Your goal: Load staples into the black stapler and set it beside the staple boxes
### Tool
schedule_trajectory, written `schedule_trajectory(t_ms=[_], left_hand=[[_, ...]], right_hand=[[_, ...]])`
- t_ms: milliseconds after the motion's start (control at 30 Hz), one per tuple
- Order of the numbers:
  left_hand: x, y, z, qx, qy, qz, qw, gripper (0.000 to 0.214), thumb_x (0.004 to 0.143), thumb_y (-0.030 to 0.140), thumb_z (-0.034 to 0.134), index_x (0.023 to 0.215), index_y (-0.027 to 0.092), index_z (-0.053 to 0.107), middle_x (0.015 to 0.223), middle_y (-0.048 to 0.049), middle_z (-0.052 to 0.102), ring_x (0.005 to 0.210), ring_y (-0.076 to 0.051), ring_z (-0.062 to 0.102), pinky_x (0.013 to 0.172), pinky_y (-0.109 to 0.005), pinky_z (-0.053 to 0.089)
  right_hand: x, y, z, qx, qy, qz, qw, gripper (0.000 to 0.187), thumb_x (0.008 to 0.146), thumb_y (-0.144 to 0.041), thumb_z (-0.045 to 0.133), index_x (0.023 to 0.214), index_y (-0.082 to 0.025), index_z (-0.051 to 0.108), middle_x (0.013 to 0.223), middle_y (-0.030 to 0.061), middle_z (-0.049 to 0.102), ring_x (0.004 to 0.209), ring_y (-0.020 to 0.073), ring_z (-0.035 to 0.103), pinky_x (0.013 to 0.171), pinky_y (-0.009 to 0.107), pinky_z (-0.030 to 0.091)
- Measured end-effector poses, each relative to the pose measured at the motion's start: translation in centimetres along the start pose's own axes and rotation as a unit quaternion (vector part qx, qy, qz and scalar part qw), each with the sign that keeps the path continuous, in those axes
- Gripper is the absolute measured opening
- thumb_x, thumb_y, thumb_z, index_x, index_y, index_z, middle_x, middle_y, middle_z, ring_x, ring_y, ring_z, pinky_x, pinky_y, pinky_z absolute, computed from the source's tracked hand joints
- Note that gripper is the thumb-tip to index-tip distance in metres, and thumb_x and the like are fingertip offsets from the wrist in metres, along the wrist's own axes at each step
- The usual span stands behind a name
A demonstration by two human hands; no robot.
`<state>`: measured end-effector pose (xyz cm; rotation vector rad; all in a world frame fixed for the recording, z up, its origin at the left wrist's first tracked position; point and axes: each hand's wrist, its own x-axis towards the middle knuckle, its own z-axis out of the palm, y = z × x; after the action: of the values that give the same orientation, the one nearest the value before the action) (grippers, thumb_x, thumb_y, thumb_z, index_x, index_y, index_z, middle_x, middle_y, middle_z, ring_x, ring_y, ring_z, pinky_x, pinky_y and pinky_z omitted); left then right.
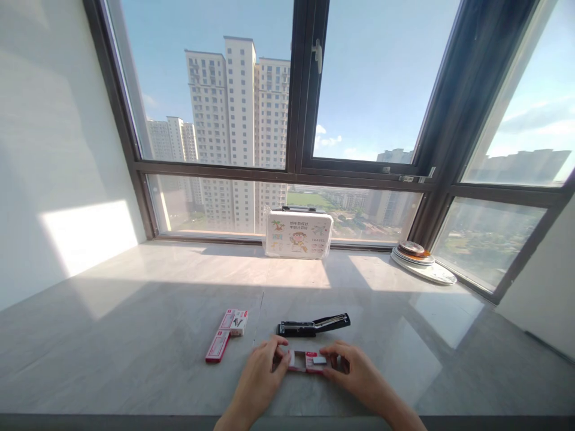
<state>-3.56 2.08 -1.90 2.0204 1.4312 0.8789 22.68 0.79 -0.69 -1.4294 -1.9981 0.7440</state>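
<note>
A small red and white staple box lies flat on the counter between my hands, its inner tray partly drawn out to the left. My left hand pinches the tray's left end between thumb and fingers. The box's right end is gripped by my right hand, fingers behind and thumb in front. On top of the box, near those right fingers, rests a small pale grey strip that looks like staples. Just beyond my hands a black stapler lies opened out, its arm swung to the right.
Left of my hands lie red and white small boxes, touching one another. Against the window stands a white case with cartoon prints. Stacked plates sit in the right corner. The marble-look counter ends at a near edge.
</note>
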Motion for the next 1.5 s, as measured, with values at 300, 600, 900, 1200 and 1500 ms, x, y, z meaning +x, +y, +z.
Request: schedule_trajectory(t_ms=[300, 600, 900, 1200, 1500], left_hand=[[1.0, -0.4, 0.5, 0.000, 0.038, 0.004, 0.999, 0.023, 0.094, 0.037, 0.048, 0.112, 0.024, 0.057, 0.084, 0.0018, 0.064, 0.075, -0.018, 0.061, 0.075, -0.028, 0.043], [3.8, -1.8, -1.0, 0.084, 0.031, -0.003, 0.996, 0.028, 0.080, 0.043, 0.067, 0.101, 0.023, 0.068, 0.081, 0.0008, 0.064, 0.084, -0.021, 0.060, 0.075, -0.029, 0.036], [2.3, -1.4, -0.6, 0.099, 0.020, -0.014, 0.995, 0.025, 0.084, 0.046, 0.065, 0.100, 0.026, 0.068, 0.080, 0.0014, 0.064, 0.082, -0.021, 0.058, 0.072, -0.030, 0.031], [2.2, -1.6, -0.7, 0.096, 0.023, -0.010, 0.995, 0.024, 0.084, 0.044, 0.066, 0.101, 0.028, 0.068, 0.079, 0.0035, 0.064, 0.082, -0.020, 0.058, 0.072, -0.029, 0.030], [2.1, -1.4, -0.7, 0.088, 0.023, -0.016, 0.996, 0.026, 0.083, 0.045, 0.065, 0.099, 0.026, 0.068, 0.078, 0.0020, 0.064, 0.082, -0.021, 0.058, 0.072, -0.029, 0.032]], right_hand=[[1.5, -2.1, 0.4, -0.046, -0.007, -0.008, 0.999, 0.026, 0.081, -0.040, 0.073, 0.104, -0.027, 0.078, 0.085, 0.0006, 0.071, 0.073, 0.0180, 0.061, 0.069, 0.028, 0.041], [5.4, -3.9, 0.9, -0.077, 0.012, -0.065, 0.995, 0.023, 0.089, -0.037, 0.063, 0.101, -0.024, 0.078, 0.077, 0.0005, 0.071, 0.070, 0.0164, 0.061, 0.066, 0.025, 0.040], [7.9, -4.5, 1.2, -0.096, -0.043, -0.093, 0.990, 0.023, 0.089, -0.036, 0.062, 0.101, -0.026, 0.078, 0.080, 0.0000, 0.072, 0.071, 0.0153, 0.061, 0.067, 0.024, 0.040], [7.9, -4.6, 1.6, -0.079, -0.037, -0.087, 0.992, 0.023, 0.089, -0.038, 0.062, 0.099, -0.024, 0.077, 0.077, -0.0003, 0.070, 0.069, 0.0146, 0.059, 0.064, 0.023, 0.039], [7.3, -4.8, 1.8, -0.152, 0.004, -0.019, 0.988, 0.027, 0.092, -0.044, 0.059, 0.100, -0.022, 0.073, 0.068, -0.0003, 0.066, 0.065, 0.0159, 0.059, 0.060, 0.025, 0.031]])
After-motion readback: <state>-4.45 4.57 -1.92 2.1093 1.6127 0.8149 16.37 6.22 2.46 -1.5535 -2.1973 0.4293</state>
